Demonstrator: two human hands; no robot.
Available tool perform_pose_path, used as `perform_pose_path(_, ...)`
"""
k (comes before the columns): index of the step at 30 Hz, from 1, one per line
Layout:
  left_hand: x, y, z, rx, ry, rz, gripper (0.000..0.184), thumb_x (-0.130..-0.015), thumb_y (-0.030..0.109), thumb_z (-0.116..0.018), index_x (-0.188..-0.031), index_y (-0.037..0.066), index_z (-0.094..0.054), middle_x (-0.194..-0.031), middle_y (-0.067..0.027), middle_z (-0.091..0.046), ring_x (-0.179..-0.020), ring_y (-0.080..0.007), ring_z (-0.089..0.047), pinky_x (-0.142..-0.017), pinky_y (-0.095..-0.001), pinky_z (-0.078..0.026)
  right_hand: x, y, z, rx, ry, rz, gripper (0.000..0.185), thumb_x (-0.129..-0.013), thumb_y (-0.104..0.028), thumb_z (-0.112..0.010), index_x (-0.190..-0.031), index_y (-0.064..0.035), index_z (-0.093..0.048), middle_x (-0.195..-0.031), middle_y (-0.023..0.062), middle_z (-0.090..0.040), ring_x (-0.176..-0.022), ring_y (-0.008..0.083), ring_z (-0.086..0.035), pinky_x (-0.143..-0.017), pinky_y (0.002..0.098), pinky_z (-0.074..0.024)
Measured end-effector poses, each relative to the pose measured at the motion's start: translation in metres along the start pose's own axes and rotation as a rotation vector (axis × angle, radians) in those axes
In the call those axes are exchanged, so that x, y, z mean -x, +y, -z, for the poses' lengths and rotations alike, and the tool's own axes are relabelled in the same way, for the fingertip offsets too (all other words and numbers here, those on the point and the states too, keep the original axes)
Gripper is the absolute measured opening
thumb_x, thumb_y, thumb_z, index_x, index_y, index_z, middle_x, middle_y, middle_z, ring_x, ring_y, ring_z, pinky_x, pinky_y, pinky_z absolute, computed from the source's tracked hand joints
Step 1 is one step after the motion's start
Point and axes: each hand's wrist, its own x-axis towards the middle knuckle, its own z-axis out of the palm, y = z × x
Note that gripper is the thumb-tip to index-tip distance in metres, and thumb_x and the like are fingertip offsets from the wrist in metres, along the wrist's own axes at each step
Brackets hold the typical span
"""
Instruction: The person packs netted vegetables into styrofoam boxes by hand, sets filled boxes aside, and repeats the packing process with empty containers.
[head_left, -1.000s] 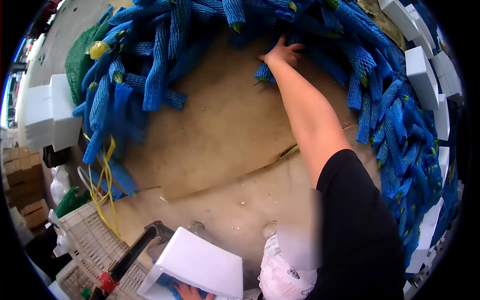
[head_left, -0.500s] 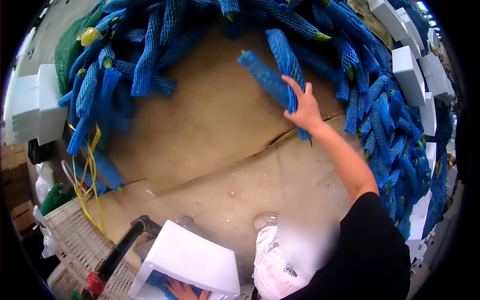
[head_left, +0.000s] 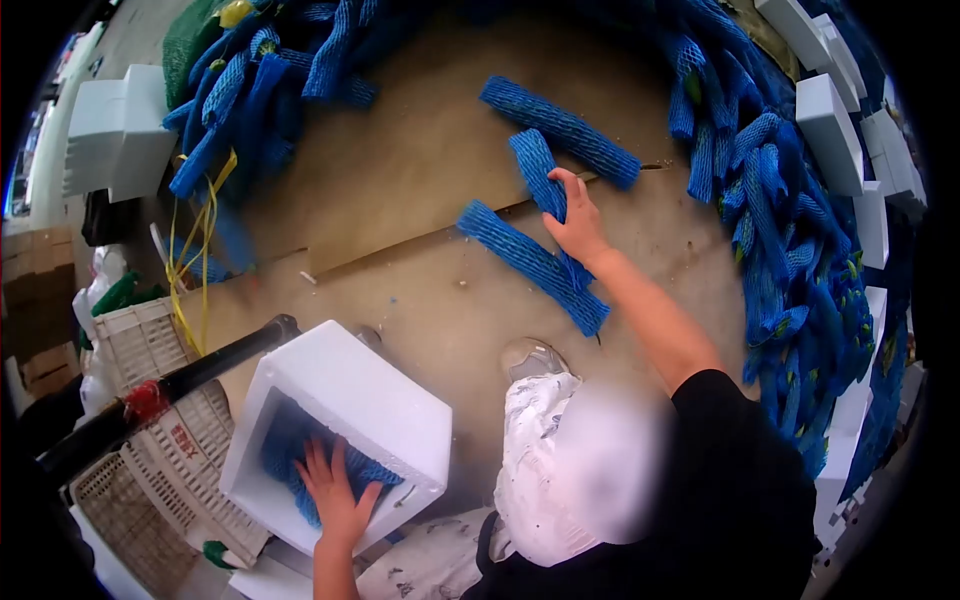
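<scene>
sticks in blue net are all over this place, and three of them sit close together in the middle. the right grip (head_left: pixel 575 228) is closed round the middle stick (head_left: pixel 533 158), with a finger and the thumb bent on it. the far stick (head_left: pixel 570 135) is just past that one, and the near stick (head_left: pixel 515 252) slants on its near left side. i cannot tell if these three touch the brown floor (head_left: pixel 410 285) or hang over it.

the left grip (head_left: pixel 338 490) has its fingers spread apart, flat on top of the blue sticks (head_left: pixel 285 450) inside a white box (head_left: pixel 365 395). the box is tipped, and its mouth points to the near left. i cannot see how many sticks are in there.

a big pile (head_left: pixel 780 230) of blue net sticks is on the right, and green bits poke out of some. one more pile (head_left: pixel 240 95) is at the far left, beside a green net (head_left: pixel 185 55) and some yellow string (head_left: pixel 208 235). white blocks (head_left: pixel 125 135) stand left of it, and more white blocks (head_left: pixel 830 135) stand past the right pile.

at the near left a black bar (head_left: pixel 215 368) with a red wrap (head_left: pixel 147 401) runs across a pale crate (head_left: pixel 190 440). a shoe (head_left: pixel 530 358) and white trousers (head_left: pixel 525 480) are near the box, next to a black sleeve (head_left: pixel 725 470). a pale blur hides part of the trousers.
</scene>
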Motion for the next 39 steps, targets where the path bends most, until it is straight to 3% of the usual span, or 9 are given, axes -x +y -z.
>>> perform_pose_path(4,-0.001,-0.008,0.000,-0.004,-0.006,-0.060,0.089,-0.075,0.045,-0.066,-0.147,0.006,-0.030,-0.152,-0.0273,-0.021,-0.142,-0.0449,-0.013,-0.114,-0.0606,0.001,0.063,-0.001,0.036,-0.018,-0.183,-0.086,0.067,-0.075,-0.023,-0.073,-0.133,-0.0199,-0.040,-0.130,0.0160,-0.046,-0.121,0.0363,-0.045,-0.097,0.0437,-0.0410)
perform_pose_path(7,-0.001,-0.010,-0.007,-0.054,0.045,-0.070,0.087,-0.075,0.044,-0.066,-0.146,0.006,-0.033,-0.153,-0.0236,-0.022,-0.142,-0.0425,-0.015,-0.115,-0.0591,0.002,0.103,-0.028,0.010,0.622,-0.157,0.116,0.095,-0.066,-0.041,-0.080,-0.147,-0.0365,-0.030,-0.142,0.0229,-0.032,-0.126,0.0422,-0.037,-0.102,0.0531,-0.0346)
perform_pose_path(10,0.000,-0.009,-0.005,-0.036,0.103,-0.101,0.086,-0.074,0.040,-0.068,-0.146,0.007,-0.034,-0.154,-0.0222,-0.022,-0.142,-0.0414,-0.016,-0.115,-0.0587,0.001,0.081,-0.035,0.010,0.662,-0.284,-0.060,0.093,-0.065,-0.037,-0.081,-0.144,-0.0424,-0.031,-0.139,0.0235,-0.035,-0.124,0.0418,-0.040,-0.102,0.0510,-0.0355)
perform_pose_path(14,0.013,-0.015,0.012,0.222,0.088,-0.138,0.075,-0.075,0.026,-0.072,-0.142,0.010,-0.042,-0.154,-0.0198,-0.023,-0.142,-0.0388,-0.021,-0.116,-0.0545,-0.011,0.058,-0.039,0.046,0.031,-0.416,-0.103,0.081,-0.062,-0.019,-0.074,-0.135,-0.0409,-0.047,-0.128,0.0194,-0.042,-0.116,0.0386,-0.047,-0.099,0.0443,-0.0414)
perform_pose_path(16,0.029,-0.014,0.037,0.187,0.238,-0.108,0.055,-0.077,0.016,-0.072,-0.129,0.008,-0.056,-0.152,-0.0176,-0.031,-0.136,-0.0369,-0.035,-0.113,-0.0457,-0.028,0.047,-0.096,0.063,-0.195,-0.422,0.175,0.076,-0.060,-0.015,-0.071,-0.131,-0.0351,-0.053,-0.123,0.0189,-0.045,-0.112,0.0382,-0.049,-0.097,0.0427,-0.0440)
perform_pose_path(21,0.087,0.000,0.081,-0.414,1.176,-0.300,0.051,-0.079,0.031,-0.075,-0.121,0.011,-0.054,-0.132,-0.0107,-0.050,-0.125,-0.0354,-0.045,-0.110,-0.0617,-0.026,0.050,-0.299,0.042,-0.087,-0.687,0.940,0.081,-0.056,-0.015,-0.077,-0.132,-0.0317,-0.054,-0.119,0.0199,-0.048,-0.106,0.0380,-0.052,-0.091,0.0436,-0.0462)
perform_pose_path(28,0.077,-0.067,0.007,-0.034,0.630,0.019,0.069,-0.061,0.010,-0.080,-0.123,0.012,-0.050,-0.116,-0.0094,-0.055,-0.100,-0.0327,-0.055,-0.083,-0.0419,-0.044,0.093,-0.397,-0.129,0.056,-1.250,1.286,0.068,-0.072,-0.037,-0.076,-0.135,-0.0293,-0.050,-0.120,0.0192,-0.055,-0.114,0.0389,-0.053,-0.089,0.0445,-0.0470)
perform_pose_path(31,0.066,-0.063,0.005,-0.122,0.627,0.028,0.067,-0.061,0.009,-0.080,-0.121,0.010,-0.050,-0.112,-0.0097,-0.054,-0.098,-0.0330,-0.054,-0.081,-0.0415,-0.044,0.092,-0.383,-0.148,0.195,-1.188,1.003,0.055,-0.082,-0.033,-0.070,-0.130,-0.0161,-0.051,-0.112,0.0187,-0.061,-0.107,0.0361,-0.059,-0.087,0.0438,-0.0488)
perform_pose_path(39,0.060,-0.042,0.009,0.083,0.585,0.091,0.064,-0.059,0.009,-0.081,-0.116,0.011,-0.052,-0.110,-0.0097,-0.053,-0.102,-0.0314,-0.054,-0.082,-0.0416,-0.043,0.081,-0.353,-0.133,0.119,-0.882,1.202,0.038,-0.090,-0.025,-0.060,-0.123,-0.0074,-0.053,-0.094,0.0178,-0.067,-0.091,0.0345,-0.066,-0.076,0.0426,-0.0528)
